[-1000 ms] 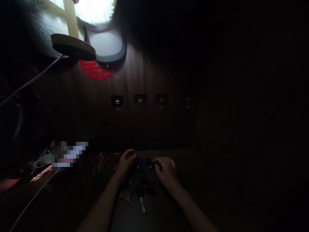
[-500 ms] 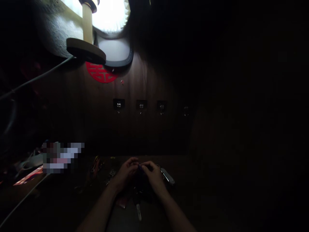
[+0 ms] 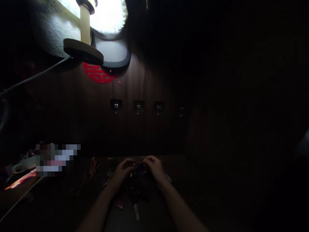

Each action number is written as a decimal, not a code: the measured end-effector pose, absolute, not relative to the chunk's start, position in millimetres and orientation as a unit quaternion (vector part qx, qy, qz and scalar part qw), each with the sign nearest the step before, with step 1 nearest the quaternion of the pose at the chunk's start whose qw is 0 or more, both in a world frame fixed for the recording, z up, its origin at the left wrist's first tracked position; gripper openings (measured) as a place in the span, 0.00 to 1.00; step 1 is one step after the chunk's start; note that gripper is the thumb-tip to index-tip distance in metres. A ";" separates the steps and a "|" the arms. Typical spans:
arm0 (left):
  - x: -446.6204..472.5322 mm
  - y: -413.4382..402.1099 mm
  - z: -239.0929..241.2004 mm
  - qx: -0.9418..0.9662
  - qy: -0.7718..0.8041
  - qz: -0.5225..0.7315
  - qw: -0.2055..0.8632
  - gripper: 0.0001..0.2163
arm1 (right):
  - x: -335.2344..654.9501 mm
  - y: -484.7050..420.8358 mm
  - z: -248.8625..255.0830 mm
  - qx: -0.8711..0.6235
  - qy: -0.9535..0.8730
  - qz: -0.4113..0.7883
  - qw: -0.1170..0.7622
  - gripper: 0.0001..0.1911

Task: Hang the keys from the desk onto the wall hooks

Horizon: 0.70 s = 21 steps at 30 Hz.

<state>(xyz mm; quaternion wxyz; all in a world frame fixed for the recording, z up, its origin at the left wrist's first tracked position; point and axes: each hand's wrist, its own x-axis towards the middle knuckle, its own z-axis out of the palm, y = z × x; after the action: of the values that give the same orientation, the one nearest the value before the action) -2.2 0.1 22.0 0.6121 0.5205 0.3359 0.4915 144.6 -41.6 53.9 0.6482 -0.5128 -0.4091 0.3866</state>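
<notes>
In dim light, my left hand [image 3: 124,170] has its fingers curled at the left side of a small dark bluish thing [image 3: 141,168], too dark to name. On its other side, my right hand [image 3: 154,167] is closed in a pinch near its upper edge. Below the hands lies a dark piece with a slim pale blade [image 3: 136,211], like a key, pointing toward me. A reddish flat item [image 3: 119,203] sits by my left forearm. Behind my right wrist a pale object [image 3: 169,178] shows only in part.
Small metal bits [image 3: 109,174] and an orange-and-dark tool-like item [image 3: 91,166] lie left of my hands. Farther left is a lit, blurred-out screen [image 3: 60,159] with a white cable [image 3: 23,198]. A bright lamp [image 3: 108,16] and a wooden spool-shaped stand [image 3: 83,51] are above.
My hands have moved apart slightly, the right one up and to the right. More of the dark bluish thing shows between them. The whole view has shifted a little.
</notes>
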 end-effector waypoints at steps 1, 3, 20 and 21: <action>-2.8 1.1 22.0 0.528 0.343 0.496 0.598 0.14 | 151.7 -37.3 61.2 -0.512 -0.403 0.374 0.660 0.09; -4.9 3.6 21.2 0.550 0.355 0.519 0.550 0.12 | 167.0 -27.9 79.6 -0.510 -0.407 0.331 0.682 0.09; -21.3 13.4 9.8 0.617 0.449 0.593 0.257 0.10 | 223.1 49.7 212.1 -0.469 -0.425 0.111 0.766 0.04; -21.0 13.4 9.3 0.617 0.451 0.592 0.258 0.10 | 224.2 52.6 212.9 -0.472 -0.429 0.103 0.763 0.04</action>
<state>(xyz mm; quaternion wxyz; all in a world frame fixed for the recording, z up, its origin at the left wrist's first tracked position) -21.0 13.4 9.3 0.2579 0.6166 0.4505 0.5918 224.2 52.6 212.9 0.7629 -0.4723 -0.4293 0.1027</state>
